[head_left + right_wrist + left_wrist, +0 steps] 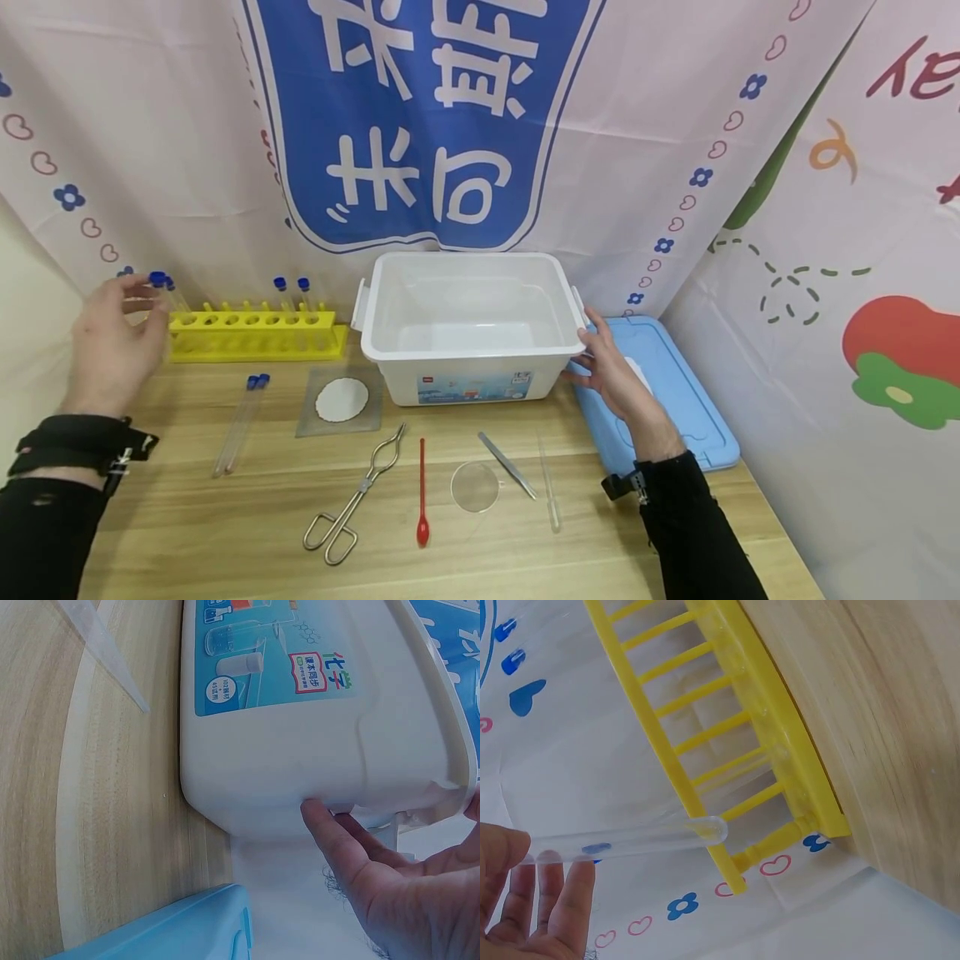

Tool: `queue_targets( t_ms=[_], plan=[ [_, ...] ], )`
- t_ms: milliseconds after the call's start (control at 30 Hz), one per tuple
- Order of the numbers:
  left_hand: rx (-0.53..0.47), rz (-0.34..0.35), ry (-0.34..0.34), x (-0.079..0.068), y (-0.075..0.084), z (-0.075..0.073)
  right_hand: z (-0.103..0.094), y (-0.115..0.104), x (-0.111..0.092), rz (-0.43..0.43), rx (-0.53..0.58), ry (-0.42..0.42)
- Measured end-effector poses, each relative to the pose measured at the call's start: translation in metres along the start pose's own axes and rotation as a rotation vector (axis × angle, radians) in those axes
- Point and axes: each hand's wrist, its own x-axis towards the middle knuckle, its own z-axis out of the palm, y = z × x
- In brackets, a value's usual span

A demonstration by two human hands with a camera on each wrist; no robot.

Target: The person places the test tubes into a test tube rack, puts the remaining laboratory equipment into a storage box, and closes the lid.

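My left hand [112, 342] pinches a clear, blue-capped test tube [630, 841] between thumb and fingers at the left end of the yellow test tube rack [255, 347]. In the left wrist view the tube's rounded bottom overlaps the rack's upper rail. Another capped tube stands close by in that end of the rack, and two more stand toward its right end. My right hand [618, 379] holds the right end of the white plastic tub [472, 367]. Its fingers lie against the side below the handle, with the thumb at the rim [469, 769].
Two capped tubes [242, 425] lie before the rack, beside filter paper [342, 400] on a grey square. Nearer are crucible tongs [365, 483], a red spoon [422, 492], a clear round dish [475, 487], tweezers [507, 465] and a dropper [550, 487]. A blue lid [682, 392] lies right.
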Motion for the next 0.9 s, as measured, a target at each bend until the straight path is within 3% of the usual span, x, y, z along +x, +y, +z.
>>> queue_targets(
  t_ms=[400, 533, 733, 900],
  plan=[
    [-0.088, -0.243, 0.110, 0.008, 0.000, -0.001, 0.000, -0.001, 0.000, 0.008, -0.008, -0.003],
    [-0.100, -0.282, 0.161, 0.010, 0.000, 0.001, 0.000, -0.001, 0.000, 0.014, -0.007, -0.001],
    [-0.201, -0.254, 0.187, 0.010, 0.003, 0.004, 0.000, -0.001, 0.000, 0.015, -0.010, 0.003],
    [-0.233, -0.152, 0.231, 0.011, 0.011, 0.015, 0.000, -0.001, 0.000, 0.011, -0.004, 0.014]
  ],
)
